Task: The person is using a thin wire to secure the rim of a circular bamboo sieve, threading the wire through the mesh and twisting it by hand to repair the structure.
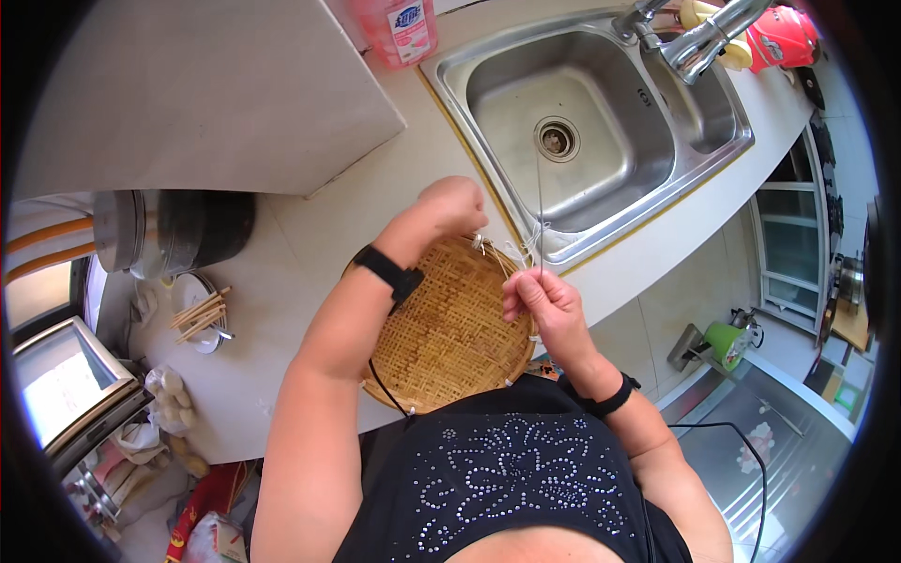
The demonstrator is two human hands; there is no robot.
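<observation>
A round woven bamboo tray (460,324) rests against my front at the counter edge, with white ties along its rim. My left hand (453,206) is closed above the tray's far rim, by a white knot; what its fingers hold, if anything, is hidden. At the tray's right rim my right hand (549,305) pinches a thin, straight, dark needle-like rod (540,202). The rod points away from me, over the sink's edge. Loose white string (533,236) lies in loops between my hands, beside the sink corner.
Beyond my hands is a double steel sink (601,211) with a tap (704,47). A pink bottle (399,33) stands behind it, and a red container (782,38) at the far right. On the left counter are a dark pot (206,230) and a plate with wooden sticks (202,314).
</observation>
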